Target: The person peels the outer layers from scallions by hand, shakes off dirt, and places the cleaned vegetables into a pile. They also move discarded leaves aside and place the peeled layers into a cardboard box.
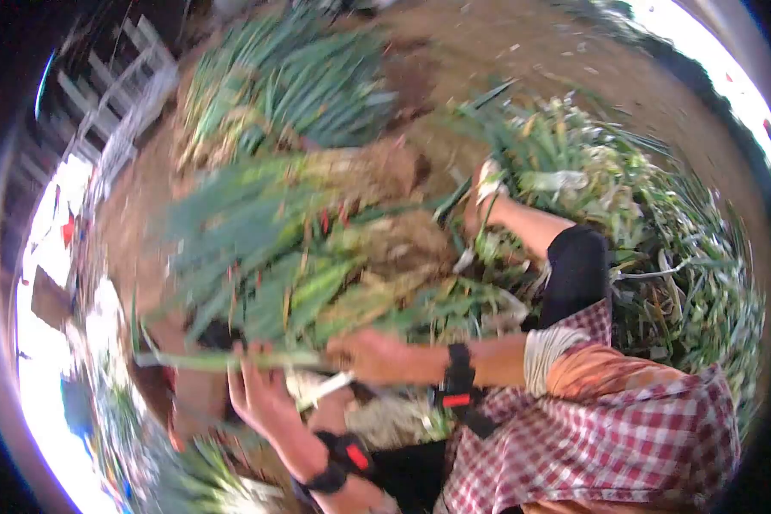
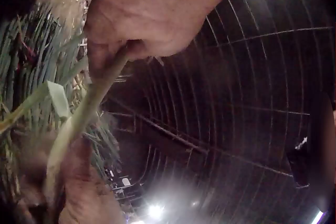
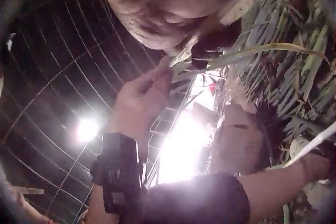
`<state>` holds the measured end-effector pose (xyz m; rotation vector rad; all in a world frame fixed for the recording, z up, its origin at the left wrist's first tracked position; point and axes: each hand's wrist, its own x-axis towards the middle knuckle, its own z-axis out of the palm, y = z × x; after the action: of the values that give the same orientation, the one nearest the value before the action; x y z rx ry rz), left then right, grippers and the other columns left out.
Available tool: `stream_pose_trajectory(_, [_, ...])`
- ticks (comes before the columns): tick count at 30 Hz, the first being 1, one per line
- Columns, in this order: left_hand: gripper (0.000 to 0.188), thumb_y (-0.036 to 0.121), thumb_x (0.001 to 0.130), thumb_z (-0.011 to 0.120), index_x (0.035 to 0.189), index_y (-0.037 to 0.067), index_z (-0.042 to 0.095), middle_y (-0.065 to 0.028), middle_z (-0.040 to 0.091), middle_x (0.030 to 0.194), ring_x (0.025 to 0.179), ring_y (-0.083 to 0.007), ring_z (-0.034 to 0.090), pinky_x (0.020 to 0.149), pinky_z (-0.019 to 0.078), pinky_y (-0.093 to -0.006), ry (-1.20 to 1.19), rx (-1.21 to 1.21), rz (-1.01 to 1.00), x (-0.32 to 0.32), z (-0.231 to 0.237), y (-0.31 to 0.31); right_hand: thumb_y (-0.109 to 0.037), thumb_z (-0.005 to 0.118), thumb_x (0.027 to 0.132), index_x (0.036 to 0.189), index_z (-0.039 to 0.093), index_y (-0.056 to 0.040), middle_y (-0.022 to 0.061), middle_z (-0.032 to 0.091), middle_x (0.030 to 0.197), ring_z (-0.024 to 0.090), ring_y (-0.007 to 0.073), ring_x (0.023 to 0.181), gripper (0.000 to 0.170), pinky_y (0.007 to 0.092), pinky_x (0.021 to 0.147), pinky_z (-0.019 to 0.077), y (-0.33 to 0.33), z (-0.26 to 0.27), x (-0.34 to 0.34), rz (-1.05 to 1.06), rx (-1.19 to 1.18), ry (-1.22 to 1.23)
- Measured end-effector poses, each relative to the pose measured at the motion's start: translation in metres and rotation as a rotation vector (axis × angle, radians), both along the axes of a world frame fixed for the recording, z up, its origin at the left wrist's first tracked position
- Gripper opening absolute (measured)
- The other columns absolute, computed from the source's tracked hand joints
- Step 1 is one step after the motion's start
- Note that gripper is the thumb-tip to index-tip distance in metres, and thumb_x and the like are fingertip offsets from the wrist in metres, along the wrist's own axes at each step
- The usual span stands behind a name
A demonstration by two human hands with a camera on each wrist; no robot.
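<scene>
A long green onion (image 1: 295,359) stretches level between both hands over the lap, its leafy end to the left. My left hand (image 1: 261,396) grips it along the green part; in the left wrist view the stalk (image 2: 79,116) passes into the curled fingers. At the stalk's other end my right hand (image 1: 375,356) holds the pale part, with thumb and fingers (image 2: 86,198) bent round it. One leaf (image 2: 58,99) sticks out sideways from the stalk. In the right wrist view my right hand (image 3: 163,8) covers some of the stalk.
Bundles of green onions (image 1: 274,223) lie on the soil ahead, with another bundle (image 1: 291,77) beyond. Loose trimmed leaves (image 1: 634,214) heap up on the right, beside an outstretched leg (image 1: 578,265). More onions (image 1: 223,480) lie at lower left. A narrow white strip (image 1: 324,390) is below the hands.
</scene>
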<state>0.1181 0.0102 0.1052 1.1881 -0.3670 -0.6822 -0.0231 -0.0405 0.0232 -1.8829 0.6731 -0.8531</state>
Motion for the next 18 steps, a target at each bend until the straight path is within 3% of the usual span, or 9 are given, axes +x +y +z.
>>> stream_pose_trajectory(1, [0.037, 0.014, 0.080, 0.056, 0.113, -0.001, 0.047, -0.0182, 0.055, 0.101, 0.091, -0.0272, 0.055, 0.072, 0.0455, -0.0347, -0.012, 0.000, 0.007, 0.000, 0.001, 0.000, -0.027, 0.050, 0.082, 0.083, 0.054, -0.0023, 0.0181, 0.055, 0.067, 0.054, 0.0323, 0.060, 0.025, 0.0401, 0.055, 0.0433, 0.001, -0.009, 0.004, -0.011, -0.038, -0.128])
stream_pose_trajectory(3, [0.033, 0.013, 0.083, 0.051, 0.113, 0.000, 0.045, -0.0154, 0.056, 0.098, 0.087, -0.0247, 0.056, 0.068, 0.0453, -0.0327, -0.066, -0.013, -0.010, 0.000, -0.002, 0.003, -0.025, 0.049, 0.082, 0.078, 0.055, -0.0016, 0.0166, 0.055, 0.065, 0.054, 0.0294, 0.059, 0.024, 0.0388, 0.055, 0.0429, 0.003, 0.000, 0.002, 0.034, 0.147, -0.111])
stream_pose_trajectory(7, [0.026, 0.010, 0.086, 0.044, 0.110, 0.001, 0.047, -0.0112, 0.057, 0.093, 0.079, -0.0189, 0.056, 0.066, 0.0476, -0.0290, -0.082, 0.002, -0.028, -0.005, 0.000, 0.002, -0.025, 0.046, 0.083, 0.071, 0.055, -0.0010, 0.0125, 0.056, 0.059, 0.054, 0.0250, 0.055, 0.028, 0.0366, 0.053, 0.0421, -0.002, 0.016, -0.006, 0.055, 0.275, -0.046])
stream_pose_trajectory(9, [0.026, 0.010, 0.086, 0.044, 0.110, 0.001, 0.047, -0.0110, 0.057, 0.092, 0.079, -0.0190, 0.056, 0.067, 0.0477, -0.0293, -0.099, -0.029, -0.063, -0.006, -0.001, 0.002, -0.022, 0.046, 0.086, 0.078, 0.055, -0.0005, 0.0097, 0.056, 0.061, 0.052, 0.0164, 0.054, 0.025, 0.0312, 0.052, 0.0415, -0.005, 0.023, -0.011, 0.141, 0.323, 0.040])
stream_pose_trajectory(10, [0.026, 0.011, 0.086, 0.044, 0.110, 0.000, 0.047, -0.0108, 0.056, 0.091, 0.079, -0.0191, 0.056, 0.067, 0.0478, -0.0297, -0.107, -0.054, -0.089, -0.006, -0.002, 0.002, -0.024, 0.045, 0.087, 0.076, 0.055, -0.0004, 0.0053, 0.056, 0.060, 0.050, 0.0115, 0.052, 0.028, 0.0287, 0.049, 0.0408, -0.004, 0.026, -0.014, 0.158, 0.456, 0.065])
stream_pose_trajectory(14, [0.030, 0.014, 0.084, 0.050, 0.111, 0.001, 0.046, -0.0079, 0.055, 0.092, 0.082, -0.0184, 0.055, 0.069, 0.0472, -0.0301, -0.067, -0.146, -0.250, -0.008, 0.004, 0.006, -0.022, 0.048, 0.079, 0.075, 0.062, -0.0046, 0.0016, 0.058, 0.058, 0.051, 0.0120, 0.051, 0.022, 0.0295, 0.050, 0.0412, -0.012, 0.029, -0.025, 0.309, 0.680, 0.029])
stream_pose_trajectory(16, [0.031, 0.015, 0.083, 0.051, 0.110, 0.001, 0.046, -0.0072, 0.054, 0.093, 0.082, -0.0179, 0.054, 0.069, 0.0470, -0.0300, -0.050, -0.186, -0.307, -0.015, 0.009, 0.005, -0.019, 0.048, 0.082, 0.075, 0.059, -0.0038, 0.0033, 0.057, 0.058, 0.050, 0.0119, 0.048, 0.021, 0.0292, 0.045, 0.0400, -0.008, 0.030, -0.029, 0.318, 0.714, 0.040])
stream_pose_trajectory(18, [0.033, 0.014, 0.082, 0.054, 0.111, 0.002, 0.044, -0.0045, 0.052, 0.089, 0.079, -0.0167, 0.052, 0.071, 0.0462, -0.0291, 0.001, -0.271, -0.363, -0.015, 0.008, 0.002, -0.009, 0.047, 0.079, 0.074, 0.059, -0.0029, 0.0070, 0.056, 0.058, 0.050, 0.0130, 0.043, 0.014, 0.0300, 0.036, 0.0370, 0.003, 0.030, -0.027, 0.308, 1.028, -0.039])
